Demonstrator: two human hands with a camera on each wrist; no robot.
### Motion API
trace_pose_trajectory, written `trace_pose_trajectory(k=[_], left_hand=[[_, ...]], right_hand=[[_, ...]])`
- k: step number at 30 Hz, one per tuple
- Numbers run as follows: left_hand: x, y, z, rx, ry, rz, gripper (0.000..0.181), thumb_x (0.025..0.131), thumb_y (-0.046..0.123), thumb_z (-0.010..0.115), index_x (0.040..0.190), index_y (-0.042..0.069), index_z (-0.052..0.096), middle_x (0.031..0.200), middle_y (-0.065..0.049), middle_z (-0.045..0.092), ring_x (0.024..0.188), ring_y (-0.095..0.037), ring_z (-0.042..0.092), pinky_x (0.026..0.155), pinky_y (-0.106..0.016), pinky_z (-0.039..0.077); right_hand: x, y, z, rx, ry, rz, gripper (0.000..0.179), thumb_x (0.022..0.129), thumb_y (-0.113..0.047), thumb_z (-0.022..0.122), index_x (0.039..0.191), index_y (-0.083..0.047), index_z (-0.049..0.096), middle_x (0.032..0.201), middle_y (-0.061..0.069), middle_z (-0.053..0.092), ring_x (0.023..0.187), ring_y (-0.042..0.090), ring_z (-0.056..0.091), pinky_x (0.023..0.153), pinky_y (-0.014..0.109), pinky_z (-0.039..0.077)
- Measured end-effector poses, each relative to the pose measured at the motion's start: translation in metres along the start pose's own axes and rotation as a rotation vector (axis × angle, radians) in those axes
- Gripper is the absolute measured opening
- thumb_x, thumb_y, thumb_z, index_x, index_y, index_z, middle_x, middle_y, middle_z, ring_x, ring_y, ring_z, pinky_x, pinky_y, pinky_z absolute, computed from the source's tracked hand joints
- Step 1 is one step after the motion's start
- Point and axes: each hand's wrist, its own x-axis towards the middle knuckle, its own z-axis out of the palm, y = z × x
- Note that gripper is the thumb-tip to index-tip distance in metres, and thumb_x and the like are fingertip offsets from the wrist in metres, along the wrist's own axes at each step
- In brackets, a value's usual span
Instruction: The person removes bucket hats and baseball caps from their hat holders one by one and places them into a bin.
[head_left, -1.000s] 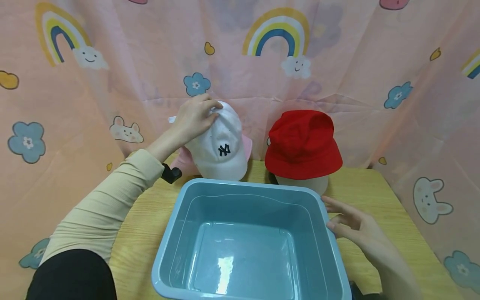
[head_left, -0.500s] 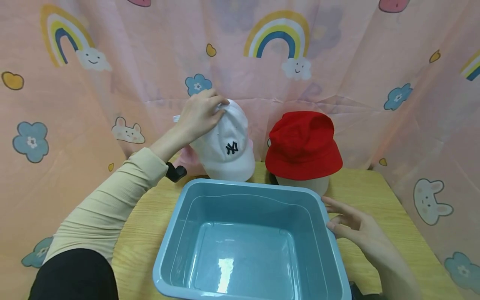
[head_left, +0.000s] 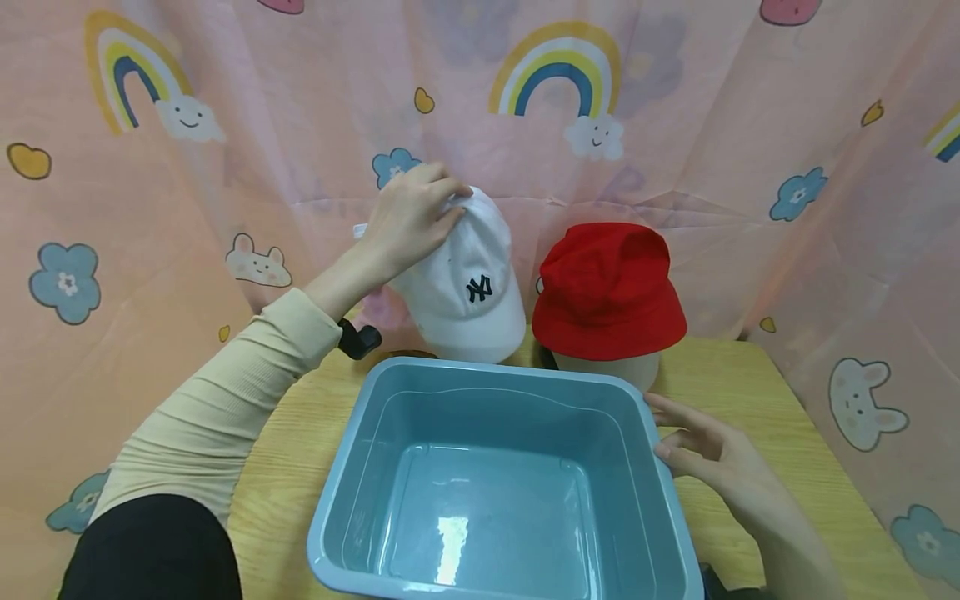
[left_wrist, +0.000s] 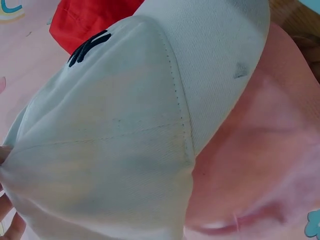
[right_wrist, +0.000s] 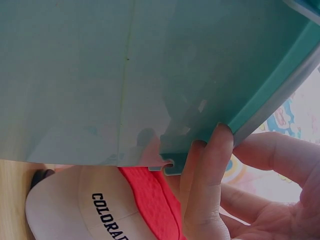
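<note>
In the head view, my left hand (head_left: 420, 218) pinches the crown of a white baseball cap (head_left: 468, 267) with a black "NY" mark. The left wrist view shows the white cap (left_wrist: 115, 115) close up, in front of a pink hat (left_wrist: 260, 155) that is largely hidden behind it. My right hand (head_left: 723, 458) holds the right rim of a light blue plastic basin (head_left: 487, 373) near its far corner. Seen from the right wrist, the fingers (right_wrist: 210, 170) touch the outer wall just under the rim.
Right of the white cap, a red bucket hat (head_left: 609, 292) sits on a pale cap (head_left: 622, 368) lettered "COLORA…". These stand behind the basin on a wooden table (head_left: 750, 392). A pink patterned curtain (head_left: 712, 108) hangs behind.
The white cap, held by my left hand, has moved to the right and slightly upward, away from the pink hat. My right hand and the basin have stayed nearly still.
</note>
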Motion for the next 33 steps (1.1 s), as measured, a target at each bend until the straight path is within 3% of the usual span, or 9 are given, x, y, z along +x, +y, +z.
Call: trace_pose_trajectory(k=[4, 13, 24, 33], left_hand=[[0.003, 0.004, -0.002, 0.006, 0.014, 0.005, 0.019, 0.092, 0.014, 0.060, 0.104, 0.005, 0.072, 0.092, -0.011, 0.064, 0.083, -0.028, 0.059, 0.075, -0.040, 0.046], [0.009, 0.014, -0.009, 0.012, 0.115, 0.034, 0.019, 0.091, 0.014, 0.062, 0.104, 0.005, 0.072, 0.090, -0.011, 0.065, 0.082, -0.027, 0.059, 0.074, -0.038, 0.047], [0.009, 0.028, -0.018, 0.026, 0.123, 0.019, 0.020, 0.093, 0.015, 0.060, 0.106, 0.008, 0.072, 0.094, -0.010, 0.066, 0.089, -0.026, 0.059, 0.078, -0.041, 0.046], [0.011, 0.039, -0.029, 0.013, 0.167, 0.069, 0.021, 0.094, 0.019, 0.060, 0.108, 0.008, 0.071, 0.094, -0.010, 0.065, 0.087, -0.026, 0.059, 0.076, -0.037, 0.045]], right_hand=[[0.000, 0.000, 0.000, -0.001, 0.001, -0.001, 0.053, 0.097, -0.010, 0.053, 0.147, -0.008, 0.037, 0.117, -0.018, 0.060, 0.085, 0.017, 0.068, 0.075, 0.029, 0.055], [0.000, 0.000, 0.000, 0.008, -0.006, -0.013, 0.053, 0.097, -0.008, 0.053, 0.147, -0.007, 0.037, 0.117, -0.017, 0.061, 0.084, 0.017, 0.068, 0.075, 0.029, 0.055], [0.000, -0.001, 0.000, 0.000, -0.001, -0.003, 0.053, 0.096, -0.010, 0.054, 0.146, -0.008, 0.038, 0.116, -0.017, 0.061, 0.085, 0.018, 0.068, 0.075, 0.029, 0.055], [0.000, 0.000, 0.000, 0.006, -0.001, -0.002, 0.053, 0.097, -0.010, 0.053, 0.147, -0.008, 0.037, 0.117, -0.017, 0.060, 0.084, 0.018, 0.068, 0.075, 0.030, 0.055]])
